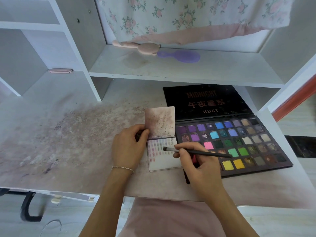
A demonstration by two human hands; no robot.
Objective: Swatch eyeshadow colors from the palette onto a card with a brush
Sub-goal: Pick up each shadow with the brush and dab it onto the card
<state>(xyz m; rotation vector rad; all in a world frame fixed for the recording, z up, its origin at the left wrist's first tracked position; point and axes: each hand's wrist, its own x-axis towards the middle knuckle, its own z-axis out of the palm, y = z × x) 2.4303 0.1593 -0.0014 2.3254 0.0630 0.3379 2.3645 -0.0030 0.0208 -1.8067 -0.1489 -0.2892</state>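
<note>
A large open eyeshadow palette (239, 144) with many coloured pans lies on the desk at the right, its black lid flat behind it. Just left of it lies a white card (162, 161), part of a small folded booklet, marked with rows of pink, purple and grey-green swatches. The booklet's stained upper flap (159, 121) stands upright. My left hand (128, 147) pinches the fold at the card's left edge. My right hand (198, 165) holds a thin black brush (196, 152) like a pen. Its tip rests on the card's upper swatch rows.
The white desk (68, 142) is smeared with pink and purple powder at the left. A shelf above holds a pink bear-shaped brush (136, 46) and a purple hairbrush (181, 56). White cubby dividers stand at the left. A floral cloth hangs behind.
</note>
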